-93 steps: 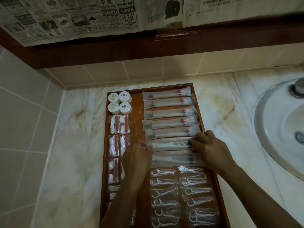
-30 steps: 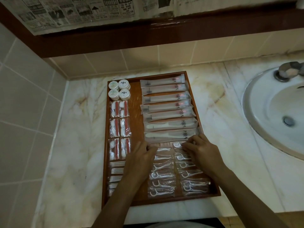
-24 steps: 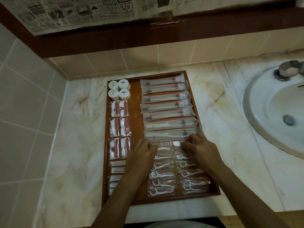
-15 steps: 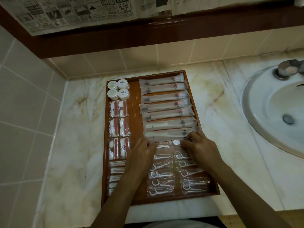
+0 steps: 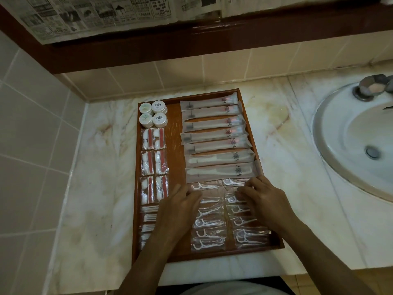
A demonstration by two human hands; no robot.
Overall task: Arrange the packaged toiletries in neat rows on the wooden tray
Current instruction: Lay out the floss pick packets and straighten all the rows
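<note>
Packaged toiletries [image 5: 217, 143] laid in rows across the wooden tray [image 5: 174, 133] on the marble counter [image 5: 95, 167]: long sachets filling the tray's far right part, floss-pick packets [image 5: 209, 228] in two columns at its near right, round tubs [image 5: 152, 113] at its far left corner. Left hand [image 5: 178, 211] and right hand [image 5: 265, 201] flat on the floss-pick packets, fingers loosely spread, pressing down, pinching nothing. Beside the tray's right edge, well apart: a white sink [image 5: 340, 128].
</note>
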